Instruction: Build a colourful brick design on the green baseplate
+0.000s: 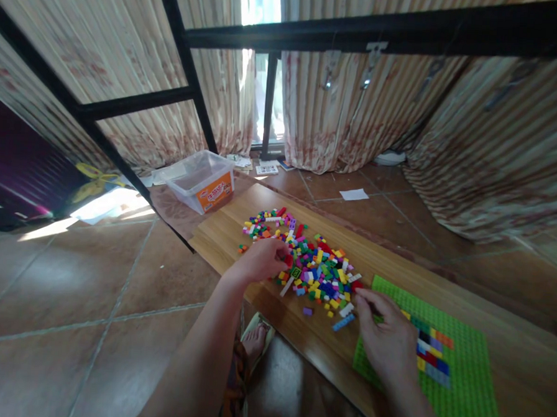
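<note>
A heap of small coloured building bricks (313, 263) lies on a low wooden table (240, 231). My left hand (261, 260) rests on the heap's left edge, fingers curled and pinched on a small red brick (288, 259). My right hand (386, 338) lies over the left side of a green baseplate (470, 368), fingers drawn together, its fingertips touching a red brick (356, 286) at the heap's right edge. A patch of bricks (432, 353) is pressed onto the baseplate beside that hand.
A clear plastic tub (203, 179) with an orange label stands on the floor beyond the table's far left corner. Papers (354, 194) lie on the tiled floor near the curtains. A black metal frame (188, 60) crosses above. My foot in a sandal (255, 341) shows under the table's edge.
</note>
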`<move>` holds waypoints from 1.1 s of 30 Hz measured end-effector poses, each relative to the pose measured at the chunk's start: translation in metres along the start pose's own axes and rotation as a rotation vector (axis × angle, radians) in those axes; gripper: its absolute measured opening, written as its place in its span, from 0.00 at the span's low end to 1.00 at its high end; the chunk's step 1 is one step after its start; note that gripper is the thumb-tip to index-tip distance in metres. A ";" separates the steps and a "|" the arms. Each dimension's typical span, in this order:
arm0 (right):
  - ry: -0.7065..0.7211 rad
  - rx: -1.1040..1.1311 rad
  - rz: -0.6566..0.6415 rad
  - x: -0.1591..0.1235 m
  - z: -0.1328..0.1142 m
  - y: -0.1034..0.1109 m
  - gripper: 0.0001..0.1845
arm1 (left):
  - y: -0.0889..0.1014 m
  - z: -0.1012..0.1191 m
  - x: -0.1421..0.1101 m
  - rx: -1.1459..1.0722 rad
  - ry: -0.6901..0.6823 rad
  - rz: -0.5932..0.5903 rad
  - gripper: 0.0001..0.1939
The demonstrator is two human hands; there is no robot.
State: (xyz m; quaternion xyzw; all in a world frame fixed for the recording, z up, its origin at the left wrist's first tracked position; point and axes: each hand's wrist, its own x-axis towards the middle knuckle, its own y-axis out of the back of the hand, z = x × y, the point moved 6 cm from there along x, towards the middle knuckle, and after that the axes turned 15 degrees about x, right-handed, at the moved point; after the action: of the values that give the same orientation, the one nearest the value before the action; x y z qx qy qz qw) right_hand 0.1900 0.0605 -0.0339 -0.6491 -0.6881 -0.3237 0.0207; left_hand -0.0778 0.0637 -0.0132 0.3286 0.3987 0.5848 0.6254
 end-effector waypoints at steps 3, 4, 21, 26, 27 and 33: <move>-0.056 0.124 -0.007 0.000 -0.006 -0.002 0.13 | 0.001 0.009 0.000 -0.375 -0.073 -0.041 0.12; -0.084 0.185 -0.008 0.000 -0.009 -0.004 0.12 | -0.001 0.016 0.000 -0.488 -0.096 -0.072 0.13; -0.117 0.331 -0.094 0.002 -0.029 -0.011 0.20 | -0.064 0.089 -0.006 -1.029 0.027 -0.487 0.20; -0.147 0.325 -0.107 0.001 -0.026 -0.009 0.23 | -0.072 0.089 -0.001 -1.047 0.114 -0.476 0.20; -0.164 0.355 -0.101 0.001 -0.024 -0.008 0.23 | -0.072 0.089 -0.001 -1.050 0.123 -0.473 0.19; -0.239 0.532 -0.066 -0.001 -0.014 -0.010 0.15 | -0.071 0.089 -0.001 -1.046 0.104 -0.491 0.20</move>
State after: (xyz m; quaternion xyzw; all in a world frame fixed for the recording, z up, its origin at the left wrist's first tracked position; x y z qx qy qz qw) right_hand 0.1756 0.0531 -0.0277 -0.6316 -0.7671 -0.0535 0.0984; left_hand 0.0340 0.0605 -0.0338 -0.1554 0.1514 0.5574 0.8014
